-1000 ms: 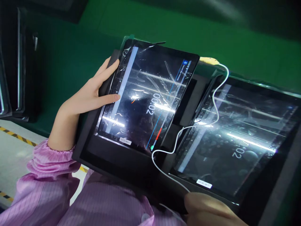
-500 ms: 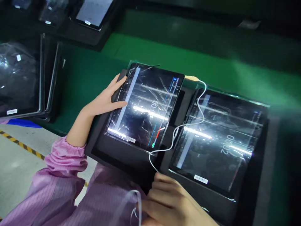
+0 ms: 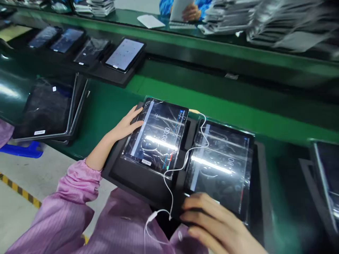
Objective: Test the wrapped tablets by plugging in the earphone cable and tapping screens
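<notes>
My left hand [image 3: 126, 125] grips the left edge of a film-covered tablet [image 3: 159, 139], thumb lying on the lit screen and fingers behind the edge. This tablet is tilted up in a black tray [image 3: 132, 178] beside a second lit tablet [image 3: 222, 165]. A white cable [image 3: 182, 160] runs from a yellow plug [image 3: 194, 111] at the far edge across the tablets to a connector near my lap. My right hand [image 3: 212, 222] rests with curled fingers on the tray's near edge, just below the second tablet. Pink sleeves cover both arms.
The tray lies on a green conveyor belt [image 3: 238, 113]. Stacked trays with a bagged tablet [image 3: 47, 109] sit at left, more tablets [image 3: 124, 54] farther back, another tray [image 3: 325, 176] at right. Another person's hands [image 3: 190, 12] work at the top. Yellow-black floor tape [image 3: 16, 188] runs lower left.
The view has lifted and pulled back, showing more of the line. My right hand has come up onto the tray's near edge. My left hand keeps its hold on the tablet.
</notes>
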Motion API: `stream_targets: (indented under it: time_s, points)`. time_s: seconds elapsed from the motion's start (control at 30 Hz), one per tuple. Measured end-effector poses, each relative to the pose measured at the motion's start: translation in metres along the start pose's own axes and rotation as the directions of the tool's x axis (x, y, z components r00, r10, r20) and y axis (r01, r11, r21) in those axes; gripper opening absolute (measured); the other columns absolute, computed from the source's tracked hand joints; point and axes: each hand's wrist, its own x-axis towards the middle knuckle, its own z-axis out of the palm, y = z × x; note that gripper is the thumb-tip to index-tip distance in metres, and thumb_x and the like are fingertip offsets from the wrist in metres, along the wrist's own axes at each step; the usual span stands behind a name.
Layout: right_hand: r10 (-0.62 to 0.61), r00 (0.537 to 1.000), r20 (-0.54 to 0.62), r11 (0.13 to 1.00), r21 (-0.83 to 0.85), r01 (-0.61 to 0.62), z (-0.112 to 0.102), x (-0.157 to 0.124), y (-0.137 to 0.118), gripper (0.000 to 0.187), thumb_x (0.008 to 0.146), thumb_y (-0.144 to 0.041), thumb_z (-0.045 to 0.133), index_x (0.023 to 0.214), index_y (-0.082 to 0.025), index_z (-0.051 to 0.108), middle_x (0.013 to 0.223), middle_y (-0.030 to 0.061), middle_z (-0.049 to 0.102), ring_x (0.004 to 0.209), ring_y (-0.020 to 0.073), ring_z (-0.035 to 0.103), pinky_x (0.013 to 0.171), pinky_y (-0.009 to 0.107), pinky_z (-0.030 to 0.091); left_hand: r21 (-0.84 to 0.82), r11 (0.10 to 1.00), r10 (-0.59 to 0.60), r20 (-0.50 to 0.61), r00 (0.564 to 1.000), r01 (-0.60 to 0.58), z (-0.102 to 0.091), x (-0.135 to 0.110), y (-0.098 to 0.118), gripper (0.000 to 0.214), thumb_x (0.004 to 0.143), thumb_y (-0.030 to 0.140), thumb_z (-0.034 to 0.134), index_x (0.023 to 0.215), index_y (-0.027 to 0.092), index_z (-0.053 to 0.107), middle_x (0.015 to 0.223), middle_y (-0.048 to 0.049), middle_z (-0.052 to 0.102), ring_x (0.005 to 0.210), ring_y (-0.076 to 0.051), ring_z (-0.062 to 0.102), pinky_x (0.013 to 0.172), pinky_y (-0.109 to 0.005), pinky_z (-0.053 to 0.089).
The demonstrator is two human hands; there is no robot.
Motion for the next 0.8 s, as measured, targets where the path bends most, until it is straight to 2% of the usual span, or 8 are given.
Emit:
stream_targets:
  time_s: [0.1,0.17,0.27,0.33,0.43,0.53,0.67,0.8]
  points:
    - [0.015,0.998,-0.053,0.994,-0.103,-0.02,-0.033,0.02,0.021,0.029,0.108,-0.038,0.05,0.094,-0.024,0.072,0.095,0.0062,0.073,0.086,0.0203,0.073,0.074,0.029,0.061,0.032,0.999,-0.028,-0.049,0.998,0.03,0.002,-0.018,0.003,0.074,0.093,0.064,0.053,0.155,0.025,0.044,0.171,-0.0094,0.025,0.16,-0.029,0.017,0.13,-0.049,0.02]
    - [0.041,0.994,-0.096,0.979,-0.194,-0.06,-0.056,0.045,0.047,0.031,0.107,-0.039,0.05,0.092,-0.023,0.071,0.095,0.0075,0.074,0.086,0.0224,0.072,0.076,0.033,0.06,0.104,0.994,-0.018,-0.079,0.997,0.026,0.004,-0.041,0.006,0.067,0.096,0.06,0.05,0.153,0.025,0.048,0.171,-0.0102,0.026,0.159,-0.029,0.022,0.129,-0.051,0.023]
    - [0.096,0.973,-0.208,0.919,-0.357,-0.167,-0.082,0.094,0.098,0.029,0.104,-0.04,0.051,0.106,-0.021,0.072,0.106,0.0116,0.075,0.097,0.0278,0.072,0.087,0.04,0.058,0.288,0.958,0.056,-0.12,0.991,-0.019,0.009,-0.086,0.011,0.059,0.099,0.052,0.05,0.152,0.026,0.049,0.17,-0.011,0.027,0.159,-0.032,0.022,0.129,-0.056,0.024]
    - [0.162,0.958,-0.237,0.868,-0.429,-0.253,-0.092,0.125,0.133,0.031,0.101,-0.034,0.05,0.118,-0.016,0.07,0.12,0.0161,0.072,0.111,0.0311,0.069,0.098,0.043,0.055,0.396,0.917,0.109,-0.124,0.986,-0.051,0.016,-0.119,0.016,0.057,0.1,0.047,0.051,0.153,0.028,0.049,0.169,-0.0118,0.028,0.158,-0.034,0.025,0.127,-0.06,0.025]
    - [0.196,0.964,-0.179,0.847,-0.464,-0.258,-0.093,0.157,0.171,0.033,0.099,-0.027,0.047,0.118,-0.014,0.071,0.123,0.0172,0.072,0.118,0.0318,0.068,0.103,0.043,0.052,0.509,0.853,0.189,-0.101,0.977,-0.113,0.032,-0.164,0.024,0.054,0.1,0.039,0.051,0.153,0.03,0.048,0.167,-0.0113,0.033,0.155,-0.036,0.033,0.124,-0.065,0.029]
    - [0.174,0.978,-0.113,0.862,-0.462,-0.207,-0.089,0.171,0.19,0.029,0.098,-0.027,0.047,0.103,-0.02,0.074,0.108,0.0114,0.078,0.102,0.0305,0.074,0.092,0.04,0.057,0.598,0.764,0.323,-0.029,0.946,-0.243,0.053,-0.193,0.028,0.052,0.099,0.034,0.057,0.15,0.027,0.052,0.166,-0.0119,0.036,0.152,-0.035,0.039,0.124,-0.063,0.028]
    - [0.136,0.985,-0.107,0.874,-0.456,-0.17,-0.086,0.173,0.199,0.028,0.097,-0.032,0.046,0.1,-0.02,0.072,0.109,0.0115,0.078,0.102,0.0318,0.074,0.092,0.041,0.057,0.662,0.652,0.436,0.072,0.897,-0.37,0.073,-0.204,0.028,0.059,0.089,0.048,0.072,0.141,0.024,0.059,0.163,-0.0141,0.042,0.145,-0.033,0.047,0.126,-0.056,0.02]
    - [0.113,0.985,-0.129,0.884,-0.439,-0.159,-0.085,0.171,0.205,0.029,0.097,-0.035,0.047,0.111,-0.019,0.066,0.096,0.0104,0.077,0.087,0.0294,0.075,0.079,0.039,0.059,0.703,0.611,0.477,0.041,0.878,-0.365,0.075,-0.199,0.03,0.057,0.088,0.058,0.07,0.134,0.025,0.063,0.155,-0.0129,0.054,0.137,-0.029,0.053,0.124,-0.047,0.017]
